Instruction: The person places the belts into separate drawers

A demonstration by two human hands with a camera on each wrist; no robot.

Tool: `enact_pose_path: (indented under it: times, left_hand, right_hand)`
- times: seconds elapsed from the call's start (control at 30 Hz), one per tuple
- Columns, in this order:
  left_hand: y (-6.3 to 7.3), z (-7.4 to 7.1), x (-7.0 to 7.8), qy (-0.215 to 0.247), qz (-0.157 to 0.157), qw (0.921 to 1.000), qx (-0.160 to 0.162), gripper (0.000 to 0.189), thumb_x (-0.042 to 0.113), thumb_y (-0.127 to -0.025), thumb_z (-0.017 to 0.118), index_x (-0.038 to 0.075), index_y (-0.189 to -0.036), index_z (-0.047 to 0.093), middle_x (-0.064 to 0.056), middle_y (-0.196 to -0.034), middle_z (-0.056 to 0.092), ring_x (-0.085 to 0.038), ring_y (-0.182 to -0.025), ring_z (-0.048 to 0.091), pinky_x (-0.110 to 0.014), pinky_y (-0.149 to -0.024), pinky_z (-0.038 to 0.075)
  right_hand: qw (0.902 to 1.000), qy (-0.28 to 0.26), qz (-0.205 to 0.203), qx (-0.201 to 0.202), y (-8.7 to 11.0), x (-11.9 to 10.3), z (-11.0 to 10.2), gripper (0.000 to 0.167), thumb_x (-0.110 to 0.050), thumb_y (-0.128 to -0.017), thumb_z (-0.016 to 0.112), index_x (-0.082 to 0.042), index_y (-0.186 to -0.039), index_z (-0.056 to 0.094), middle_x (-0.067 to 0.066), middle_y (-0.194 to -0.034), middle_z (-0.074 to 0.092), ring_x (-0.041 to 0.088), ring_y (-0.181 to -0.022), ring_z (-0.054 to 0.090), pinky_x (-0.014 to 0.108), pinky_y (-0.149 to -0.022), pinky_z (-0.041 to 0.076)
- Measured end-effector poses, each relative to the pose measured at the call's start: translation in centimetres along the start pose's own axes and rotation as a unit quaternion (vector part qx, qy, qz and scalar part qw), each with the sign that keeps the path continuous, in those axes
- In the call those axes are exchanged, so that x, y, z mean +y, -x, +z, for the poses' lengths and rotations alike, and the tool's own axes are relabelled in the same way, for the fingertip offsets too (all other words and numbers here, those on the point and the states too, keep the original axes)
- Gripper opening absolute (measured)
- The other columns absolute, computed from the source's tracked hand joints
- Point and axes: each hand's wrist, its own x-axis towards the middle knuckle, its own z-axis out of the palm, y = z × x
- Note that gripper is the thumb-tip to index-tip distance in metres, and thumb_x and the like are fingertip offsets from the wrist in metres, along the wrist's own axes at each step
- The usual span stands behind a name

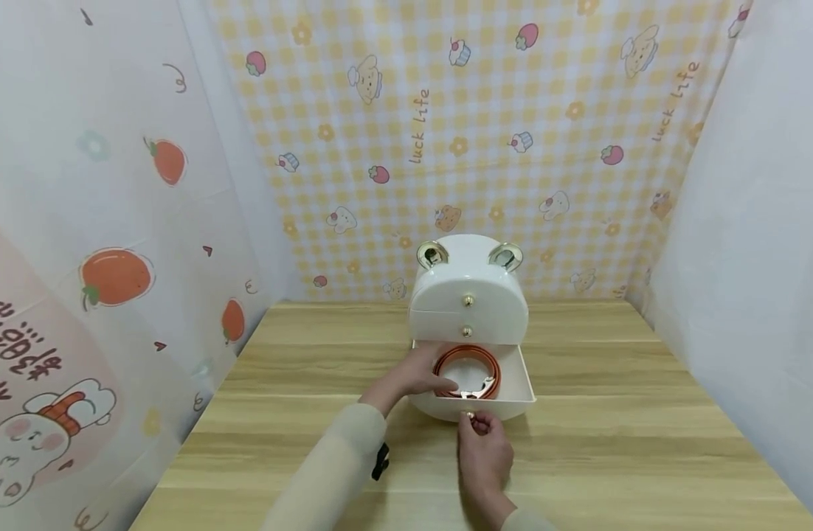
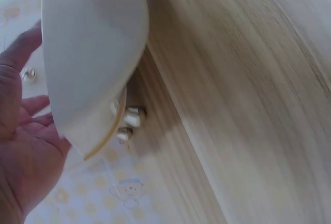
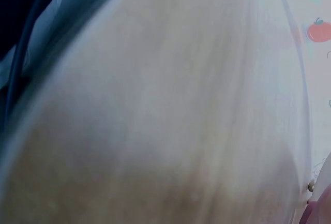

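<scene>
A coiled orange-brown belt (image 1: 494, 365) with a shiny metal buckle lies in the pulled-out bottom drawer (image 1: 518, 372) of a small white rounded cabinet (image 1: 469, 287). My left hand (image 1: 420, 372) reaches over the drawer's left side and holds the belt's left part, its thumb over the front of the coil. In the left wrist view the left hand (image 2: 31, 146) is beside the white drawer front (image 2: 95, 43), which hides the belt. Below, my right hand (image 1: 485, 453) pinches the drawer's gold knob (image 1: 470, 415). Only a sliver of the right hand (image 3: 318, 211) appears in the right wrist view.
Two gold ear-shaped pieces (image 1: 433, 255) top the cabinet, and gold knobs (image 1: 468, 300) mark its upper drawers. It stands on a wood-grain table (image 1: 619, 413). Patterned cloth (image 1: 459, 147) hangs behind, with more cloth on both sides.
</scene>
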Motion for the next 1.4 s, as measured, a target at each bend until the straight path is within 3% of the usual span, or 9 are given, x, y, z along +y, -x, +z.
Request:
enact_pose_path:
  times: [0.17,0.43,0.7,0.9,1.17,1.4]
  left_hand:
    - [1.1,-0.9,-0.2,0.031,-0.049,0.9979,0.030,0.086,0.033,-0.082,0.083,0.006,-0.151,0.040,-0.015,-0.151,0.043,-0.035,-0.136,0.043,-0.048,-0.109,0.037]
    - [2.7,-2.8,-0.9,0.057,-0.047,0.9952,0.064,0.085,0.034,-0.084,0.081,0.006,-0.152,0.038,-0.015,-0.151,0.043,-0.041,-0.132,0.046,-0.050,-0.106,0.041]
    - [5.1,-4.4,-2.9,0.085,-0.073,0.9888,0.098,0.082,0.034,-0.087,0.078,0.007,-0.153,0.037,-0.018,-0.150,0.043,-0.043,-0.134,0.043,-0.054,-0.107,0.038]
    - [5.9,-4.7,-4.1,0.094,-0.092,0.9851,0.110,0.080,0.033,-0.088,0.077,0.008,-0.153,0.037,-0.014,-0.151,0.043,-0.034,-0.139,0.038,-0.051,-0.110,0.035]
    - [7.3,-4.9,-5.5,0.106,-0.126,0.9810,0.103,0.088,0.045,-0.085,0.077,0.012,-0.155,0.034,-0.015,-0.153,0.040,-0.042,-0.138,0.037,-0.058,-0.107,0.036]
    - [8.2,-4.4,-6.7,0.113,-0.139,0.9777,0.110,0.082,0.036,-0.088,0.076,0.010,-0.154,0.035,-0.018,-0.152,0.040,-0.037,-0.139,0.036,-0.060,-0.107,0.035]
  right_hand:
    - [1.0000,-0.006,0.002,0.000,-0.2,0.0,-0.2,0.025,-0.033,-0.085,0.075,-0.012,-0.097,0.069,0.000,-0.085,0.069,0.017,-0.080,0.061,0.036,-0.072,0.043]
    - [0.9998,-0.021,-0.003,-0.003,-1.1,-0.3,0.5,0.023,-0.030,-0.085,0.076,-0.011,-0.096,0.069,0.000,-0.084,0.069,0.015,-0.078,0.061,0.033,-0.071,0.044]
    - [0.9995,-0.025,0.003,-0.018,-2.5,-1.1,1.5,0.023,-0.030,-0.085,0.075,-0.010,-0.095,0.070,0.001,-0.082,0.068,0.017,-0.078,0.061,0.035,-0.072,0.044]
    - [0.9993,-0.011,0.008,-0.036,-4.0,-1.5,1.6,0.024,-0.031,-0.087,0.073,-0.010,-0.097,0.070,0.002,-0.086,0.069,0.020,-0.082,0.062,0.037,-0.075,0.044]
    - [0.9977,-0.009,0.012,-0.066,-5.7,-2.1,2.5,0.027,-0.032,-0.089,0.070,-0.007,-0.101,0.069,0.005,-0.090,0.070,0.023,-0.086,0.062,0.039,-0.077,0.045]
    - [0.9976,-0.008,0.000,-0.069,-7.2,-2.2,3.4,0.027,-0.031,-0.090,0.069,-0.007,-0.100,0.069,0.008,-0.093,0.071,0.026,-0.089,0.063,0.041,-0.080,0.046]
